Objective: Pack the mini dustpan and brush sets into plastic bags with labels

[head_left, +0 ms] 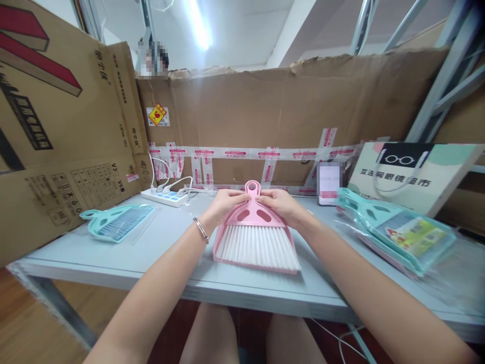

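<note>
Left hand: this hand (pixel 226 203) is closed narrowly, the thumb laid against the base of the pink handle; the fingers behind are partly hidden from me. A silver bangle (pixel 200 230) is around its wrist.
Right hand: this hand (pixel 281 203) makes nearly the same pinch on the opposite side of the handle, so both hands hold one thing together.
Pink brush-and-dustpan set: it (pixel 252 215) is at the person's 12 o'clock, over the worktop (pixel 170 253), with the ring of the handle toward 12 and the white bristles (pixel 257 247) toward 6. The brush lies against the pan. Whether the lower edge touches the worktop, I cannot tell.
Turquoise sets: one wrapped set (pixel 121 222) lies at 10 o'clock; a wrapped stack (pixel 397 232) lies at 2 o'clock, having a colourful label too small for reading.
Paper bag: behind the stack, at 2 o'clock, the bag (pixel 409 172) shows drawn eyeglasses and Chinese writing, which ends with "眼镜超市".
Printed carton: at 10 o'clock the big carton (pixel 76 126) carries "V3" and "V6" beside a printed table.
Cardboard wall: at 12 o'clock the wall (pixel 242 111) bears a red-and-yellow diamond sticker (pixel 157 115) and tape with pink print, not readable.
Electric things: a power strip (pixel 166 197) with white plugs is at 11 o'clock, an upright phone (pixel 329 182) at 1 o'clock.
</note>
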`<state>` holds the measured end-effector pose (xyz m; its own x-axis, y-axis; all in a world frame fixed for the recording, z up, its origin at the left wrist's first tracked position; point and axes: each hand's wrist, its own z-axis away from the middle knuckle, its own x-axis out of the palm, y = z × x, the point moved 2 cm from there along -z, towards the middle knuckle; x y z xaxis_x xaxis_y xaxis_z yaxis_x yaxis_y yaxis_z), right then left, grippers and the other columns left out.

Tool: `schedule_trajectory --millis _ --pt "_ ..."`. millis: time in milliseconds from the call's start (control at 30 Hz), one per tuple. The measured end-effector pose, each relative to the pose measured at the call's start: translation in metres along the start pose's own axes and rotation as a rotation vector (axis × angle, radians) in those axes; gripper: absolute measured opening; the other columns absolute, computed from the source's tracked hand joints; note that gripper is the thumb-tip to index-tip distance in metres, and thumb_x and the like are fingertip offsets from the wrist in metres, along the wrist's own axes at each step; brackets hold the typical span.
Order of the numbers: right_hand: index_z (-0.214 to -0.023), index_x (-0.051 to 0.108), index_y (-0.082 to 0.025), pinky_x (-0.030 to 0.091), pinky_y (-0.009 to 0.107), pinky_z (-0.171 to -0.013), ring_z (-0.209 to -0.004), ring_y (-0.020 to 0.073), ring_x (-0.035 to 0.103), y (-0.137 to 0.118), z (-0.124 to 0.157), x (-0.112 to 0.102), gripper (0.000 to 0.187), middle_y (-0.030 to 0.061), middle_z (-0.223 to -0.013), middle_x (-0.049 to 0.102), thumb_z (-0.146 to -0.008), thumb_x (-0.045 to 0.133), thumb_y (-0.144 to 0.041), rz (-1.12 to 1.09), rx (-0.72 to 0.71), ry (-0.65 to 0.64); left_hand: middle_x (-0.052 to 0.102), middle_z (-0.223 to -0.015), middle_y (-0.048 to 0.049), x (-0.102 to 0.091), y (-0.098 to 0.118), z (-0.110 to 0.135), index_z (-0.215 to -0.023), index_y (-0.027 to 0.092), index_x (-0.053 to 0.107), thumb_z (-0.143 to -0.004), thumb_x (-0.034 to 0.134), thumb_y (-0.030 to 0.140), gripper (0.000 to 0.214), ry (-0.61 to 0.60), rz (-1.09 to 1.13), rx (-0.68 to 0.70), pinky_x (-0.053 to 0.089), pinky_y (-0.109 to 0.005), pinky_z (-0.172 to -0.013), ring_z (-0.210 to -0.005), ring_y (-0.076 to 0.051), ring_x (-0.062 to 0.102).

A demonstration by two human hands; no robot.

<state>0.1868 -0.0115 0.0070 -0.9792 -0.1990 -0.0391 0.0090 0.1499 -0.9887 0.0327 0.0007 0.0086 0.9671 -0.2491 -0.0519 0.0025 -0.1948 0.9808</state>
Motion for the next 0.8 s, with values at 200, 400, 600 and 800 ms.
schedule_trajectory --millis 200,400,600,800 --pt "-0.086 0.068 -0.012 0.047 0.024 -0.059 -0.060 0.0136 0.061 0.001 0.000 -0.004 0.021 0.0031 -0.067 0.069 -0.067 0.067 -0.020 -0.018 -0.030 -0.008 0.067 -0.087 -0.0087 -0.001 0.006 0.006 -0.092 0.012 0.068 -0.065 0.072 0.024 0.030 -0.188 0.017 -0.019 0.044 -0.029 -0.073 -0.077 -0.015 0.059" --pt "-0.092 0.060 -0.016 0.047 0.029 -0.067 -0.071 0.0162 0.061 -0.003 0.002 -0.006 0.032 0.0041 -0.078 0.067 -0.066 0.067 -0.034 0.026 -0.109 0.018 0.065 -0.086 -0.0047 -0.006 0.004 0.008 -0.106 0.018 0.060 -0.063 0.074 0.021 0.045 -0.286 0.024 -0.064 0.044 -0.030 -0.075 -0.077 -0.013 0.058" --pt "-0.069 0.048 -0.020 0.040 0.029 -0.064 -0.066 0.0146 0.050 -0.010 0.010 -0.019 0.029 -0.0001 -0.069 0.053 -0.068 0.063 -0.045 0.638 -0.473 0.526 0.065 -0.094 -0.0072 -0.010 0.002 0.001 -0.095 0.013 0.064 -0.063 0.073 0.020 0.034 -0.163 0.089 0.031 0.043 -0.027 -0.075 -0.080 -0.013 0.059" --pt "-0.064 0.047 -0.020 0.035 0.027 -0.059 -0.065 0.0156 0.050 -0.006 0.017 -0.007 0.028 0.0008 -0.070 0.054 -0.075 0.058 -0.043 0.903 -0.544 0.426 0.066 -0.091 -0.0058 -0.011 0.000 -0.002 -0.092 0.014 0.065 -0.063 0.071 0.018 0.030 -0.119 0.117 0.055 0.042 -0.027 -0.076 -0.078 -0.013 0.058"
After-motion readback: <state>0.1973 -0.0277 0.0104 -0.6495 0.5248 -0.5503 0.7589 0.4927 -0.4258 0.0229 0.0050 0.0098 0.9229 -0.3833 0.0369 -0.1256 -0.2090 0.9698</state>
